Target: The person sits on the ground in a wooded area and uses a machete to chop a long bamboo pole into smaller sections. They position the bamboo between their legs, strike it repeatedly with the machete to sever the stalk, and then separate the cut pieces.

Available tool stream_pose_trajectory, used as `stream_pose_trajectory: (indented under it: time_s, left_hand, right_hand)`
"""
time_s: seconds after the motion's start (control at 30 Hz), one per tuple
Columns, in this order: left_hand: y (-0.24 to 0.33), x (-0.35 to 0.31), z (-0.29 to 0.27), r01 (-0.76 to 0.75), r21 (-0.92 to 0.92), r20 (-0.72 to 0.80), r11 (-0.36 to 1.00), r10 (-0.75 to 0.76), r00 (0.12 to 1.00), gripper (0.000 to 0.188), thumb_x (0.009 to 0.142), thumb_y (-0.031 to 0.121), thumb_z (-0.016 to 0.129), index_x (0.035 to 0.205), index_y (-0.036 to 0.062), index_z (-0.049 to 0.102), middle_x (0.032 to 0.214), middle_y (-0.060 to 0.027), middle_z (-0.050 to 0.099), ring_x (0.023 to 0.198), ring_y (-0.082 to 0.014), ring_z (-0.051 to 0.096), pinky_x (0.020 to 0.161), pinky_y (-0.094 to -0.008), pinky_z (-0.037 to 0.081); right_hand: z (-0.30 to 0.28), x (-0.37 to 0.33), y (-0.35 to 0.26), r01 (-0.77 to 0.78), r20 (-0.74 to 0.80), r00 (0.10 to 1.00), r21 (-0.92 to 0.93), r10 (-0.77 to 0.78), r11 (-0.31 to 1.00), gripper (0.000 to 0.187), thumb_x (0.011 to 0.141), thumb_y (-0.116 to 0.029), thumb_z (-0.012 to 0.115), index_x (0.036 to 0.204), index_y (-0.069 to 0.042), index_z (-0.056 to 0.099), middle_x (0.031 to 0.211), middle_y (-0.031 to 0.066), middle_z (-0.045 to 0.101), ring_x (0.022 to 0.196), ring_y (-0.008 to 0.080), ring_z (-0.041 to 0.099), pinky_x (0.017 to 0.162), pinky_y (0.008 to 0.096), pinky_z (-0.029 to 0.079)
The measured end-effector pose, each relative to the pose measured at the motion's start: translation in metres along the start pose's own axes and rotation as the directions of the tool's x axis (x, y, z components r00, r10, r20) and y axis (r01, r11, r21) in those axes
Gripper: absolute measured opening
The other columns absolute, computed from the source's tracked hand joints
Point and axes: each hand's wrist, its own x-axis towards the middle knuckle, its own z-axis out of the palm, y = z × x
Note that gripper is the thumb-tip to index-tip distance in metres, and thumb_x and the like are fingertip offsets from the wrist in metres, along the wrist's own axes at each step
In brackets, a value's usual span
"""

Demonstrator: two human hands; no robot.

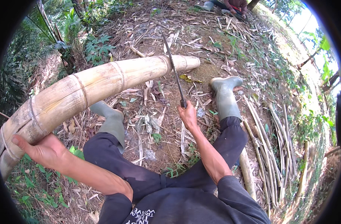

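Note:
A thick pale bamboo pole stretches from the left edge to a far end right of centre. My left hand grips it near its left end, the thumb against the side and the fingers hidden beneath. Lengthwise cracks run through the pole close to that hand. My right hand is closed round the handle of a machete, seen nearly edge-on. Its long narrow blade points away from me and crosses the pole beside a joint near the far end. Whether it has bitten into the bamboo, I cannot tell.
Dry leaves and bamboo scraps litter the sloping ground. Thin cut poles lie at the right, beside a thicker pole. My green boots are planted wide apart. Another person sits at the far top. Plants grow at the left.

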Motion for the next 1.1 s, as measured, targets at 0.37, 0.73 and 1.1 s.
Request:
stream_pose_trajectory:
  time_s: [0.37, 0.73, 1.1]
  left_hand:
    - [-0.017, 0.011, -0.023, 0.002, -0.008, -0.070, 1.000, -0.003, 0.998, 0.083, 0.076, 0.041, 0.073, 0.138, -0.0020, 0.036, 0.137, -0.0176, 0.046, 0.127, -0.0316, 0.047, 0.110, -0.0491, 0.036]
    - [-0.020, 0.006, -0.018, 0.012, -0.101, 0.234, 0.995, 0.012, 0.972, 0.101, 0.069, 0.052, 0.074, 0.140, -0.0029, 0.028, 0.140, -0.0257, 0.038, 0.132, -0.0424, 0.038, 0.113, -0.0529, 0.029]
    - [-0.015, -0.004, -0.022, 0.008, -0.074, 0.192, 0.997, 0.006, 0.981, 0.105, 0.063, 0.055, 0.077, 0.138, -0.0056, 0.033, 0.138, -0.0254, 0.041, 0.130, -0.0407, 0.041, 0.112, -0.0549, 0.030]
  right_hand:
    - [-0.040, -0.048, -0.070, -0.049, 0.219, 0.976, 0.165, 0.012, 0.985, 0.018, 0.084, -0.006, 0.058, 0.098, 0.000, 0.049, 0.067, 0.0057, 0.054, 0.053, 0.0166, 0.055, 0.049, 0.0319, 0.046]
    - [-0.216, -0.076, -0.254, 0.924, -0.614, 0.276, 0.381, -0.740, 0.028, 0.021, 0.091, -0.011, 0.055, 0.104, 0.005, 0.057, 0.068, 0.0091, 0.059, 0.053, 0.0173, 0.059, 0.049, 0.0321, 0.050]
    - [-0.027, 0.016, 0.005, 0.068, 0.034, 0.997, -0.082, -0.065, 0.994, 0.017, 0.082, -0.013, 0.061, 0.091, 0.002, 0.059, 0.068, 0.0106, 0.063, 0.055, 0.0198, 0.060, 0.051, 0.0352, 0.048]
